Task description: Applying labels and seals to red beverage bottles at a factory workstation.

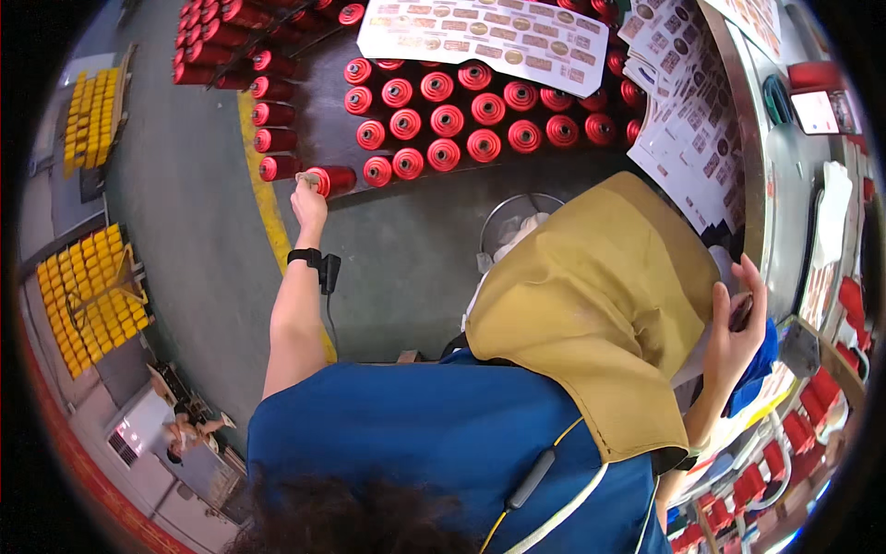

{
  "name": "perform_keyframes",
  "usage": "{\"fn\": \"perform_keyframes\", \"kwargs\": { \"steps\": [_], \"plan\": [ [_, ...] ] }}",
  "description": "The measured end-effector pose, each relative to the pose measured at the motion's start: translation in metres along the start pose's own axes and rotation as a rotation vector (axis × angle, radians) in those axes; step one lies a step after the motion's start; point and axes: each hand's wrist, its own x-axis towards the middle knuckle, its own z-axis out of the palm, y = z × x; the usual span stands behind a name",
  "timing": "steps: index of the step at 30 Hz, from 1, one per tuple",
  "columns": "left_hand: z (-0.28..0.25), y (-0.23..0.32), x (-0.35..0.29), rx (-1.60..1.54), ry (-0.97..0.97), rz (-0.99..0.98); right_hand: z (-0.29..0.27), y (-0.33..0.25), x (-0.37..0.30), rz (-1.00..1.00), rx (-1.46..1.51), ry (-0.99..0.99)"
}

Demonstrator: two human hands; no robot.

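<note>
Fairly even light; rim bent, corners black.

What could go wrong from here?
The red cylinder at the left hand sits by the edge of the dark table, so a nudge might topple it. The black cable hanging beside the wristband could snag. The large printed sheet lying over other cylinders might slip if bumped.

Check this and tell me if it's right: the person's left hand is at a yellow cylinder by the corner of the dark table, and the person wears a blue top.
Wrong colour: the left hand is at a red cylinder, not a yellow one, as the head view shows. It is by the corner of the dark table, and the top is blue.
</note>
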Motion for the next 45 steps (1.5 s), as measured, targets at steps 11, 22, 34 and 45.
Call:
{"fn": "perform_keyframes", "kwargs": {
  "steps": [11,22,34,45],
  "plan": [
    [0.123,-0.048,0.022,0.016,-0.2,-0.069,-0.005,-0.055,0.008,-0.048,-0.331,0.0],
    [0.097,-0.037,0.033,0.212,-0.27,0.22,-0.028,-0.05,-0.023,0.011,-0.217,0.043],
    [-0.095,0.545,-0.051,-0.899,-0.199,1.153,-0.062,0.001,-0.064,0.169,0.139,0.165],
    [0.009,0.993,-0.302,-0.999,-0.547,1.803,-0.156,0.075,-0.117,0.365,0.162,0.567]
  ]
}}
